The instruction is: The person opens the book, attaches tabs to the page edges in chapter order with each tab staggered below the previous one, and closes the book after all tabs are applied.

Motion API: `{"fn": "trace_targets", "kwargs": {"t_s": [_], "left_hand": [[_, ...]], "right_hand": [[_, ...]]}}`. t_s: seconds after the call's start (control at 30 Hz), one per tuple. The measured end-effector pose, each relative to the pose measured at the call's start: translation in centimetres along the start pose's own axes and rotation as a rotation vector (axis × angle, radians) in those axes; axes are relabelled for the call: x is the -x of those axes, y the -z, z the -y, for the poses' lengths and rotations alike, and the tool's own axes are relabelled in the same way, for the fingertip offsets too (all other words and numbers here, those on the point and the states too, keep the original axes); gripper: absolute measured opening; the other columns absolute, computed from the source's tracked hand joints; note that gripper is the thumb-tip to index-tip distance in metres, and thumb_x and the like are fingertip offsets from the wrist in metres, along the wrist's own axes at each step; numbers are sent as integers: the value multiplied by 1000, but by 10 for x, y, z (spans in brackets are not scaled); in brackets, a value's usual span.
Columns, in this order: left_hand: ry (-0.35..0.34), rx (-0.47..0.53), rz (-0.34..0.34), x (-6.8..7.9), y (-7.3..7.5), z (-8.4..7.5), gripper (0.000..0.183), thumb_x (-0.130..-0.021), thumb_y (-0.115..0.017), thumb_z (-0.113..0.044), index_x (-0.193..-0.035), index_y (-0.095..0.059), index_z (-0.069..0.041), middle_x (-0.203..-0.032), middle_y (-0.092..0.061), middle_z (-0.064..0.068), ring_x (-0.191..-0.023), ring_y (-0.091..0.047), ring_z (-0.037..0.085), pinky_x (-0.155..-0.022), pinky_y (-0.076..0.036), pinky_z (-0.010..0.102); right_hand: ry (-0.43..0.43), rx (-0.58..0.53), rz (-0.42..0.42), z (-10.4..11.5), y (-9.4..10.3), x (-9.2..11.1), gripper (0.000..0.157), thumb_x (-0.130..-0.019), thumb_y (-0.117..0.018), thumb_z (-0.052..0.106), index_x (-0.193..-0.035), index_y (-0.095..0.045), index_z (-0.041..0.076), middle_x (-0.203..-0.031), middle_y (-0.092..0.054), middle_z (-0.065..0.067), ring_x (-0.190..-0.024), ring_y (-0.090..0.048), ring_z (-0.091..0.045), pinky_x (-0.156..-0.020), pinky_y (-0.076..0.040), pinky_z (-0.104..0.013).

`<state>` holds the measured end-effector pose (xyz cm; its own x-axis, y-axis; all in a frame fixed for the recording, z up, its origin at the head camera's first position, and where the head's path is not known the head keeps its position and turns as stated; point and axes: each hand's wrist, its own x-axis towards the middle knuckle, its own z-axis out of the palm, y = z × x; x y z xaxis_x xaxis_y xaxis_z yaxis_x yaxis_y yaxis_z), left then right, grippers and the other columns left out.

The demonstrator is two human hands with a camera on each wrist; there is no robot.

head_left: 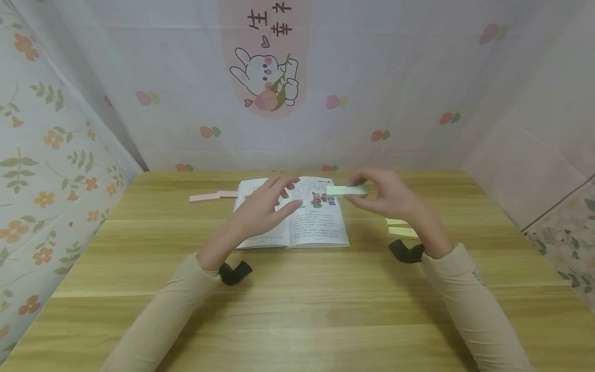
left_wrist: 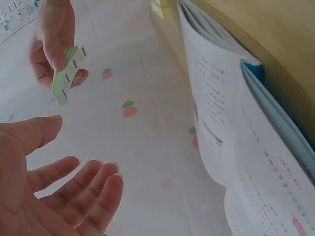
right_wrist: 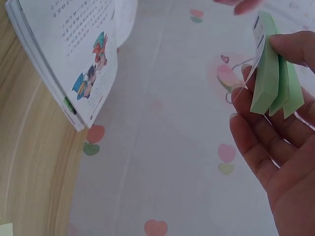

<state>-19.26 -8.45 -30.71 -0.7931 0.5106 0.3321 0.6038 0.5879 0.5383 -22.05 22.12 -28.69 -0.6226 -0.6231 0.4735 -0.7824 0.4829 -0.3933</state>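
Note:
An open book [head_left: 316, 227] with printed text and colour pictures lies on the wooden table. Above its left page hovers my left hand [head_left: 267, 204], fingers loosely bent and holding nothing; the left wrist view shows its palm and spread fingers. My right hand [head_left: 383, 191] pinches a pad of green sticky notes [head_left: 344, 190] between thumb and fingers, raised over the book's upper right edge. In the right wrist view, the green pad [right_wrist: 268, 73] is fanned into several layers, with a pale backing sheet beside it.
Pink sticky-note strips [head_left: 204, 197] lie left of the book. Yellow sticky notes [head_left: 402, 231] rest on the table at the right, below my right forearm. A patterned curtain [head_left: 395, 77] hangs behind the table [head_left: 297, 310].

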Motion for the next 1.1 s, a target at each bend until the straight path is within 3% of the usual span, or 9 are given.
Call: {"fn": "trace_targets", "kwargs": {"t_s": [0.17,0.67,0.87,1.1], "left_hand": [[-24,-10,-15,-3,0,-4,54,-101,-61,-34,-145,-48,-6,-127,-57,9,-108,-57,21,-83,-54,37],[-68,49,9,-12,-3,-16,52,-99,-66,-32,-143,-52,-7,-128,-58,7,-106,-59,21,-84,-54,36],[-112,60,-21,-17,-6,-17,48,-99,-66,-28,-140,-55,-5,-127,-59,7,-103,-61,25,-83,-56,39],[-176,55,-94,-20,-8,-20,33,-99,-68,-22,-126,-64,-4,-115,-63,6,-91,-60,15,-77,-55,31]], "right_hand": [[4,1,-2,7,-2,-3,22,-82,-80,3,-100,-68,3,-94,-70,-3,-91,-64,-19,-84,-53,-42],[35,-35,2,21,-8,-17,23,-82,-82,3,-101,-70,3,-96,-71,-2,-92,-64,-19,-86,-53,-42],[62,-45,1,23,-11,-23,21,-82,-82,4,-100,-69,3,-96,-71,-3,-92,-64,-19,-86,-53,-39],[69,-55,2,24,-14,-27,21,-83,-81,3,-101,-70,4,-95,-70,-1,-93,-63,-18,-88,-52,-39]]}}
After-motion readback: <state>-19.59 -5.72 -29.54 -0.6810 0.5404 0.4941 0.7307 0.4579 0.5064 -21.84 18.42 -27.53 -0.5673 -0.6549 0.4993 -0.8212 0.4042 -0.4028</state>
